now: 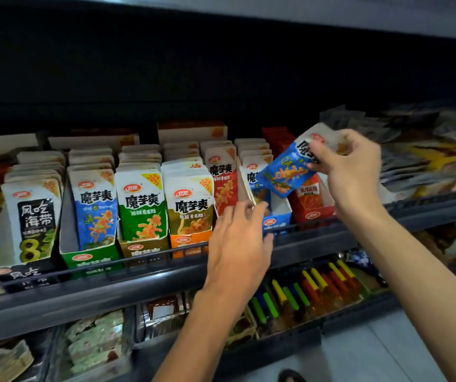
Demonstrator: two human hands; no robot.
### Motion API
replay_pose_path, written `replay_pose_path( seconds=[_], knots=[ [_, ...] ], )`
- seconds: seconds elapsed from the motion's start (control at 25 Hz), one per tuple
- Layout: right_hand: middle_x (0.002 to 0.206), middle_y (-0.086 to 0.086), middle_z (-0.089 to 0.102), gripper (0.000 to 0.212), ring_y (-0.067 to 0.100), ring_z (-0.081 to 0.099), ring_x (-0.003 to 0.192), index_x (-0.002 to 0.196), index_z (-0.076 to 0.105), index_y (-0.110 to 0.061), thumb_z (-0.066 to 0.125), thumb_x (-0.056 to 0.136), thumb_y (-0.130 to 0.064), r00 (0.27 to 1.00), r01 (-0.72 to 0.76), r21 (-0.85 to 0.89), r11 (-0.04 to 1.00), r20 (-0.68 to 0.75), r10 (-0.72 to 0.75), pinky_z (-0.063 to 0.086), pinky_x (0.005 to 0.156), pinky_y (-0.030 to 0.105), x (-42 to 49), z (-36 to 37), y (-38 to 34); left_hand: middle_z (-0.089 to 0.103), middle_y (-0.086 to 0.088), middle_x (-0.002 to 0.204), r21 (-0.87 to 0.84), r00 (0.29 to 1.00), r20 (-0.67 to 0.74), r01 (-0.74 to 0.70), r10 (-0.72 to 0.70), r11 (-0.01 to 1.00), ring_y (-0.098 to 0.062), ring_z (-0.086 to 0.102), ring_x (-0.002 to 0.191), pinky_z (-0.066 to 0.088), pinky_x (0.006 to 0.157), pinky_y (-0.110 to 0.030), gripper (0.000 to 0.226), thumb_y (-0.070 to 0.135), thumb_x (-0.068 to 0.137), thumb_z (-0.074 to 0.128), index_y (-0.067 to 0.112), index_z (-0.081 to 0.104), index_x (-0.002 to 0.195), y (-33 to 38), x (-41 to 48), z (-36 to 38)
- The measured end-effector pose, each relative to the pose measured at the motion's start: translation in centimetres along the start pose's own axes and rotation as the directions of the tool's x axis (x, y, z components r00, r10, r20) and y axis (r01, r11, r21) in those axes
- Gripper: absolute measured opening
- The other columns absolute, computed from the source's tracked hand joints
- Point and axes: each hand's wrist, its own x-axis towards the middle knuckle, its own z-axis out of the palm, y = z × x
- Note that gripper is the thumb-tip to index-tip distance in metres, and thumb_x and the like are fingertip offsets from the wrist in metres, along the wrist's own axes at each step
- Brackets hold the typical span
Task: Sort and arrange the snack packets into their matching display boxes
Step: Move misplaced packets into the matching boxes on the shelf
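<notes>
My right hand pinches a blue snack packet, tilted in the air above the blue display box. That box holds a couple of blue packets at its back. My left hand reaches toward the shelf rail with fingers loosely spread, just in front of the red packets and touching nothing I can make out. Further left stand an orange box with brown packets, a brown box with green packets, and a green box with blue packets.
A red box stands right of the blue one. Black seaweed packets fill the far left. Loose bags pile at the right of the shelf. A lower shelf holds coloured sticks and other snacks.
</notes>
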Motion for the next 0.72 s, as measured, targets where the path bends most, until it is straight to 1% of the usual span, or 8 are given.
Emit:
replay_pose_path(
  seconds=[0.12,0.2,0.28,0.36,0.44,0.52,0.6,0.72],
  knots=[
    [0.076,-0.001,0.066,0.011,0.004,0.065,0.065,0.085,0.065,-0.017,0.074,0.086,-0.023,0.999,0.018,-0.230,0.973,0.030,-0.012,0.061,0.065,0.035,1.2,1.3,2.6,0.048,-0.004,0.133,0.098,0.995,0.098,-0.018,0.008,0.995,-0.024,0.045,0.119,0.034,0.103,-0.037,0.058,0.043,0.088,0.058,0.023,0.040,0.140,0.0,0.0,1.1],
    [0.082,-0.001,0.068,0.010,0.006,0.065,0.071,0.088,0.066,-0.020,0.075,0.084,-0.024,0.982,0.100,-0.327,0.940,0.183,-0.041,0.059,0.069,0.031,1.7,2.6,3.6,0.044,-0.005,0.136,0.096,0.991,0.135,-0.033,0.020,0.995,-0.024,0.042,0.123,0.030,0.106,-0.036,0.059,0.044,0.090,0.054,0.022,0.037,0.142,-0.4,0.1,1.4],
    [0.092,0.000,0.069,0.015,0.011,0.064,0.084,0.096,0.067,-0.020,0.075,0.083,-0.020,0.936,0.235,-0.400,0.886,0.340,-0.095,0.054,0.077,0.030,2.0,3.9,4.2,0.042,-0.004,0.137,0.074,0.989,0.149,-0.031,0.019,0.997,-0.023,0.039,0.125,0.028,0.108,-0.035,0.061,0.045,0.092,0.052,0.020,0.034,0.145,-0.8,0.2,1.5],
    [0.110,0.006,0.063,0.033,0.016,0.059,0.099,0.112,0.063,-0.014,0.076,0.081,-0.012,0.884,0.372,-0.483,0.793,0.445,-0.143,0.045,0.083,0.023,1.7,5.0,4.5,0.042,-0.003,0.137,0.056,0.989,0.146,-0.039,0.031,0.998,-0.021,0.038,0.124,0.028,0.108,-0.034,0.062,0.045,0.092,0.053,0.019,0.034,0.145,-1.1,0.1,1.4],
    [0.125,0.009,0.047,0.056,0.016,0.052,0.103,0.126,0.052,-0.014,0.077,0.078,-0.003,0.840,0.461,-0.514,0.723,0.516,-0.168,0.040,0.085,0.018,1.1,5.8,4.9,0.043,-0.001,0.135,0.041,0.988,0.144,-0.053,0.047,0.998,-0.020,0.039,0.123,0.027,0.107,-0.033,0.062,0.045,0.091,0.054,0.020,0.035,0.145,-1.3,0.0,1.4],
    [0.133,0.008,0.032,0.080,0.012,0.045,0.101,0.136,0.039,-0.021,0.079,0.072,0.005,0.809,0.492,-0.507,0.707,0.567,-0.156,0.047,0.084,0.020,0.6,6.1,5.6,0.044,-0.001,0.133,0.045,0.987,0.144,-0.075,0.067,0.996,-0.021,0.040,0.121,0.028,0.105,-0.033,0.062,0.045,0.091,0.055,0.019,0.036,0.145,-1.5,0.0,1.4],
    [0.139,0.004,0.024,0.101,0.014,0.045,0.102,0.144,0.028,-0.028,0.082,0.067,0.007,0.796,0.513,-0.525,0.679,0.587,-0.146,0.050,0.084,0.022,0.5,6.0,6.1,0.044,-0.001,0.133,0.042,0.987,0.143,-0.086,0.079,0.995,-0.020,0.039,0.121,0.028,0.105,-0.032,0.063,0.045,0.091,0.054,0.019,0.036,0.145,-1.6,0.1,1.4],
    [0.142,0.010,0.023,0.115,0.026,0.043,0.124,0.149,0.018,-0.031,0.087,0.063,0.002,0.779,0.562,-0.568,0.601,0.607,-0.156,0.049,0.095,0.030,0.4,6.0,6.4,0.043,0.000,0.132,0.044,0.987,0.140,-0.087,0.080,0.995,-0.020,0.039,0.120,0.027,0.105,-0.032,0.063,0.045,0.091,0.054,0.019,0.036,0.145,-1.7,0.1,1.5]
  ],
)
